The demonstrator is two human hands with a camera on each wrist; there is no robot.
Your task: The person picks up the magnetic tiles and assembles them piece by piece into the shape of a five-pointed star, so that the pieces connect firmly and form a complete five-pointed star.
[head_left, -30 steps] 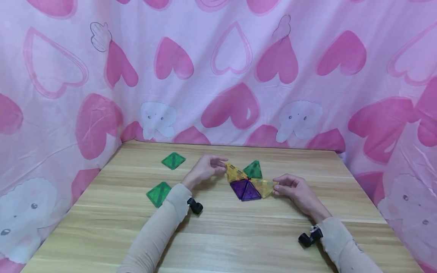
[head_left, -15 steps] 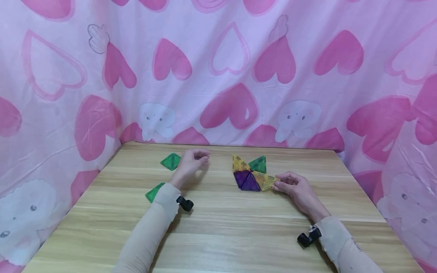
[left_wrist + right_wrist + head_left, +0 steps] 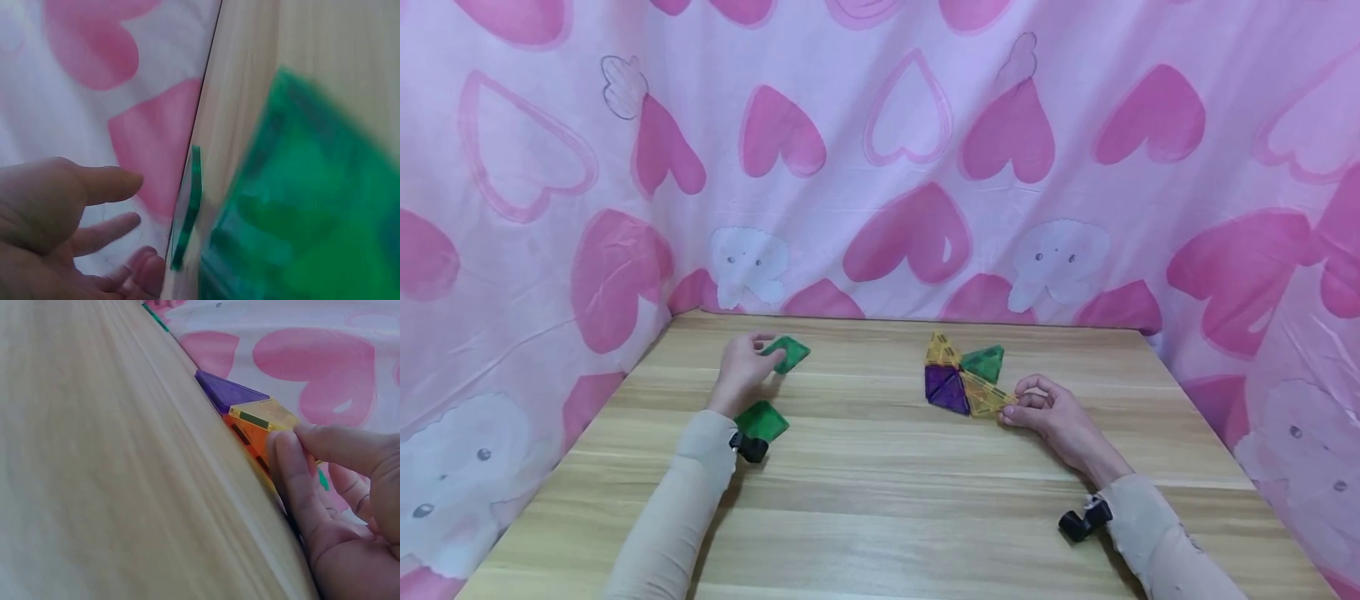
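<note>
My right hand (image 3: 1060, 425) pinches the tip of a yellow triangular magnetic tile (image 3: 985, 393) between thumb and fingers. In the right wrist view this yellow tile (image 3: 265, 414) slants above an orange-looking surface (image 3: 251, 439). It joins a cluster with two purple triangles (image 3: 947, 387), another yellow piece (image 3: 942, 350) and a green piece (image 3: 983, 364). At the left, my left hand (image 3: 745, 371) has thumb and fingers spread at the far green diamond-shaped tile piece (image 3: 792, 354). The left wrist view shows a gap between those fingers and the tile edge (image 3: 187, 209).
A second green diamond piece (image 3: 763, 421) lies nearer me, beside my left wrist; it looms large in the left wrist view. The wooden table (image 3: 880, 500) meets a pink heart-patterned cloth (image 3: 895, 233) at its back and sides.
My left hand has left the upper yellow piece and moved left to the far green diamond. The cluster has shifted slightly right and turned, with my right hand still pinching its yellow tile.
</note>
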